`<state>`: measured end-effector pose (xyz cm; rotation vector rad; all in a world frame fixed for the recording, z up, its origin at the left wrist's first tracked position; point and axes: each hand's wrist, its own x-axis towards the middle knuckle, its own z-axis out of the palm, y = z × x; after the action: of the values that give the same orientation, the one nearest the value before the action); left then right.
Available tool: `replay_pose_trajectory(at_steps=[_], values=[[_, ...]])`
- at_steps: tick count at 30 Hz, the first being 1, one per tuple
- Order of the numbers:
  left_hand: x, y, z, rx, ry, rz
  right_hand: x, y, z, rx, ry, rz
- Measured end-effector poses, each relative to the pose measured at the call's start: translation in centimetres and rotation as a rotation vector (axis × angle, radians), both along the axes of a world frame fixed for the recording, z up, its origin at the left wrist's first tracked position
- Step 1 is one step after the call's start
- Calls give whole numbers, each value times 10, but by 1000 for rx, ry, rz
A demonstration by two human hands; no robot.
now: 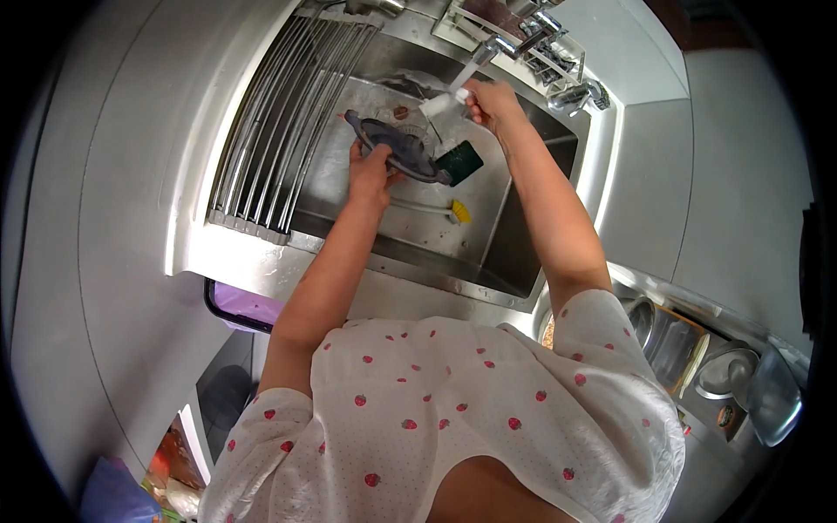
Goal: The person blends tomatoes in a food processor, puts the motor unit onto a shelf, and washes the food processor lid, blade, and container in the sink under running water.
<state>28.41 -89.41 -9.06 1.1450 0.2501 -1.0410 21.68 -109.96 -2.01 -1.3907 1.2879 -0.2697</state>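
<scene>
My left hand (pixel 370 174) grips a dark grey lid-like piece with two side handles (pixel 405 150), held tilted over the steel sink (pixel 349 187). Up by the faucet (pixel 497 48), my right hand (pixel 493 105) has its fingers closed round a small white object (pixel 445 103), right at the running water. What the white object is cannot be made out. A dark green scouring pad (pixel 459 163) lies in the sink beside the grey piece's right handle. Below it is a brush with yellow bristles (pixel 460 212) and a pale handle.
A metal roll-up rack (pixel 292 113) covers the sink's left part. Behind the faucet stands a white caddy (pixel 558 65). Bowls and a glass lid (pixel 728 370) are at the lower right. A purple-lined black-rimmed bin (pixel 244 305) is at the lower left.
</scene>
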Motion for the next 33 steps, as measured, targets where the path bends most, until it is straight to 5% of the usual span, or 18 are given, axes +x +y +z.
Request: replay_pose_trajectory(at_steps=[10, 23, 33], values=[[-5, -8, 12, -56, -46, -19, -38, -14, -16, 449, -165, -114], [-5, -5, 22, -67, -58, 4, -38, -25, -34, 637, -127, -225], [-10, -12, 16, -50, -105, 3, -42, -3, -40, 815, -461, -412]])
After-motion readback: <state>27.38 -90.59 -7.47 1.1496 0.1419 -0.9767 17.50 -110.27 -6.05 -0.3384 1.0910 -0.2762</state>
